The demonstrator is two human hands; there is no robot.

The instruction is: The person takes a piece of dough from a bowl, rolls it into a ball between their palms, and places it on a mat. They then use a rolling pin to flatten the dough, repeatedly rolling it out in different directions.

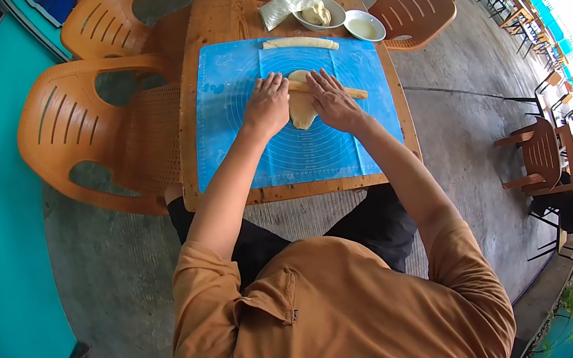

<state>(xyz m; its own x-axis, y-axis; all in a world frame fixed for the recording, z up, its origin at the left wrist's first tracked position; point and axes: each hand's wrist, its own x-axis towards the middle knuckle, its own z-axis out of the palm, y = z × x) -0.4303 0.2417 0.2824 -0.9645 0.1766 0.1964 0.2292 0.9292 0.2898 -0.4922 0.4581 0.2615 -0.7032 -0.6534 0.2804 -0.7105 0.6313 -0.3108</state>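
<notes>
A flat piece of dough (302, 111) lies on the blue mat (240, 164). Across it rests a wooden rolling pin (357, 93), whose right end sticks out past my right hand (336, 101). That hand lies over the pin with its fingers stretched forward. My left hand (268, 105) is at the left end of the pin, fingers extended and pointing forward; the pin's left end is hidden under it. Beyond my hands, a long rolled strip of dough (300, 44) lies near the mat's far edge.
Past the mat on the wooden table (221, 14) are a bowl (338, 16) with a dough lump (316, 14), a plastic bag of white powder (283, 6) and a small bowl of liquid (364, 26). Orange chairs (62, 116) flank the table.
</notes>
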